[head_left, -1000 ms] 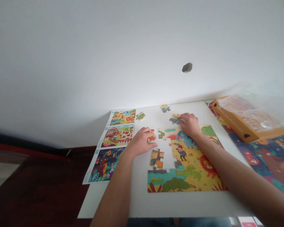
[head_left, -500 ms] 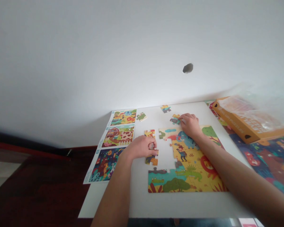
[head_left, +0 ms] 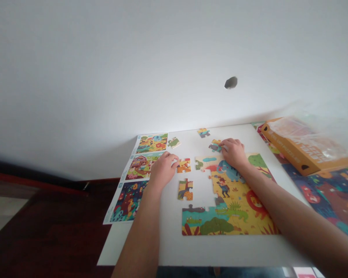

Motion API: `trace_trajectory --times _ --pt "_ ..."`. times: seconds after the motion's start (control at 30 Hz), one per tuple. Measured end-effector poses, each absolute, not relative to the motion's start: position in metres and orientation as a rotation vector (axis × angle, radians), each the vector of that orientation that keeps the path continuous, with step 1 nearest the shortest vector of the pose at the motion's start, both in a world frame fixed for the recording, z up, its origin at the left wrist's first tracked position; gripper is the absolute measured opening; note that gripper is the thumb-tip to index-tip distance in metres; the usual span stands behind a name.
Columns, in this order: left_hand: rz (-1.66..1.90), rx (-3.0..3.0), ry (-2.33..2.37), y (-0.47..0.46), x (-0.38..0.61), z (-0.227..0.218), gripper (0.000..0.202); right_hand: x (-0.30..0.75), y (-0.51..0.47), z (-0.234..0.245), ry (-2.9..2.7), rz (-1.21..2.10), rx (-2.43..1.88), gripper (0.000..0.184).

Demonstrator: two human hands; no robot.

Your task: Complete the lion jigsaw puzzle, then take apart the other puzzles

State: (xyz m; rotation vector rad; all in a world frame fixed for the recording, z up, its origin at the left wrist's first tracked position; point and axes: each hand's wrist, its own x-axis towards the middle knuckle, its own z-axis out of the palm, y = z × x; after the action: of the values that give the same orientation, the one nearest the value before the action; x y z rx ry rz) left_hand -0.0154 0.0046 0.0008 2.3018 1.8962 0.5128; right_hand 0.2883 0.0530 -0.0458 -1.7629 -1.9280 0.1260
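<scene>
Puzzle by my right arm: yellow ground, turquoise water, dark green bush, blue elephant, green crocodile, red-maned lion. Piece at my left hand: yellow and orange, dark spots, red along its top. Piece nearer me: yellow, brown trunk, orange spotted patch. Piece at my right hand: grey, teal, yellow. Far piece: yellow over blue and grey. Leafy piece: green, cream. Sheet: white margins; prints yellow-green, green with red barn, deep navy. Second puzzle: navy, brown, pinkish red. Box: orange, paler lettering. Table: white. Floor: dark reddish brown.
</scene>
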Motion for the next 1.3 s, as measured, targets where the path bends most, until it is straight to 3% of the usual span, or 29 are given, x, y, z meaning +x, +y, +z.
trace_trajectory --times 0.23,0.87,1.13,1.3 --pt "0.594 2.333 1.584 0.015 -0.013 -0.019 0.019 0.282 0.046 -0.033 -1.945 -0.012 -1.649 0.020" --pt "0.522 2.327 1.591 0.009 -0.005 -0.014 0.028 0.283 0.050 -0.039 -1.908 0.019 -1.699 0.020" --pt "0.311 2.412 1.517 -0.002 -0.002 -0.006 0.069 0.283 0.050 -0.039 -1.880 0.058 -1.750 0.022" --pt "0.273 2.411 1.553 0.000 -0.006 -0.011 0.061 0.283 0.049 -0.038 -1.904 0.102 -1.759 0.024"
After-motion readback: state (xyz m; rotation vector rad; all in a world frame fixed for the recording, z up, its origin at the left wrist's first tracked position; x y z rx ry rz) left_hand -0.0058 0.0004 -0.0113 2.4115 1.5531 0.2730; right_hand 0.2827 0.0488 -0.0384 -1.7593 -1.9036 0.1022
